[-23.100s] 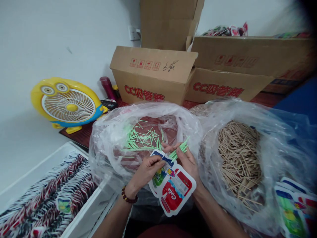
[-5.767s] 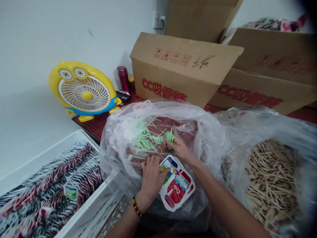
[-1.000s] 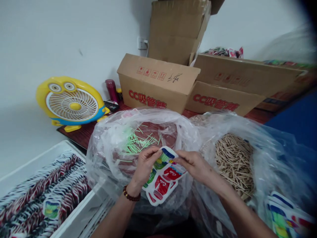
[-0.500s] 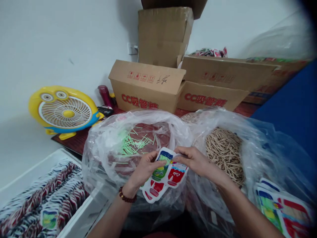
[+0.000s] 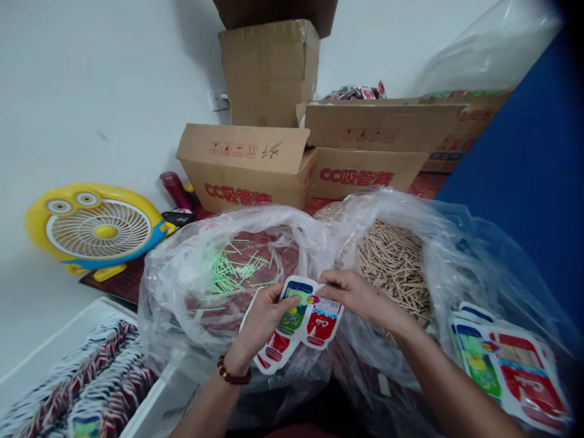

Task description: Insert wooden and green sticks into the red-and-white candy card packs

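Note:
My left hand (image 5: pixel 262 319), with a bead bracelet on its wrist, grips a flat printed pouch (image 5: pixel 296 322) with red and green drink pictures. My right hand (image 5: pixel 353 295) pinches the pouch's top edge from the right. Both hands hover in front of a clear plastic bag (image 5: pixel 182 274) with several loose green sticks (image 5: pixel 230 274) in it. To the right, a second clear bag (image 5: pixel 447 243) holds a heap of tan sticks (image 5: pixel 395 267).
A stack of the same printed pouches (image 5: pixel 508 368) lies at the lower right. A white tray (image 5: pixel 59 340) of filled packets (image 5: pixel 82 389) sits lower left. A yellow cartoon desk fan (image 5: pixel 93 228), a maroon bottle (image 5: pixel 173 188) and cardboard boxes (image 5: pixel 246 164) stand by the wall.
The view has swung right and down, so everything has slid left. Both hands keep hold of the pouch. Earlier the right hand held and picked green sticks from the bag.

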`<action>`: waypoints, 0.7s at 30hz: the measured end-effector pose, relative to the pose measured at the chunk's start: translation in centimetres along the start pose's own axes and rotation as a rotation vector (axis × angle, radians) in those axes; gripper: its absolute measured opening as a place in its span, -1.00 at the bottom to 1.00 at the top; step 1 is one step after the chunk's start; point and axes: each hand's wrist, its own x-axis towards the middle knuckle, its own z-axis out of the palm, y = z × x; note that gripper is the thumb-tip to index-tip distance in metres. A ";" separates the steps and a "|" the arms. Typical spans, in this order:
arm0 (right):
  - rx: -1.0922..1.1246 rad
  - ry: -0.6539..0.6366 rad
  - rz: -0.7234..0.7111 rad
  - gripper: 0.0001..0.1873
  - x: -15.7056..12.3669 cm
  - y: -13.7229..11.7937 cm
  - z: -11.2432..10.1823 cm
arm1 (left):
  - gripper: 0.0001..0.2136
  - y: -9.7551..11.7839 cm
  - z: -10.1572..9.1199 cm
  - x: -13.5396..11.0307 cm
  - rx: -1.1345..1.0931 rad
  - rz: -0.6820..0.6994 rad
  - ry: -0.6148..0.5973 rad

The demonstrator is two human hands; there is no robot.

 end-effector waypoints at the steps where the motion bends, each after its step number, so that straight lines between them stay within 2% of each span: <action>1: -0.001 0.014 0.003 -0.81 -0.2 0.1 -0.1 | -0.77 -0.1 0.2 0.0 -0.018 -0.004 -0.008; 6: 0.000 0.081 0.023 -0.82 -0.9 0.6 -0.6 | -0.72 -0.5 1.2 0.1 -0.065 -0.038 -0.085; 14: 0.057 0.075 0.042 -0.84 -2.3 1.7 -0.9 | -0.74 -0.3 2.8 0.4 -0.019 -0.035 -0.100; 21: 0.216 0.054 0.042 -0.84 -4.0 2.5 0.1 | -0.71 -0.5 5.1 0.3 0.251 0.059 -0.021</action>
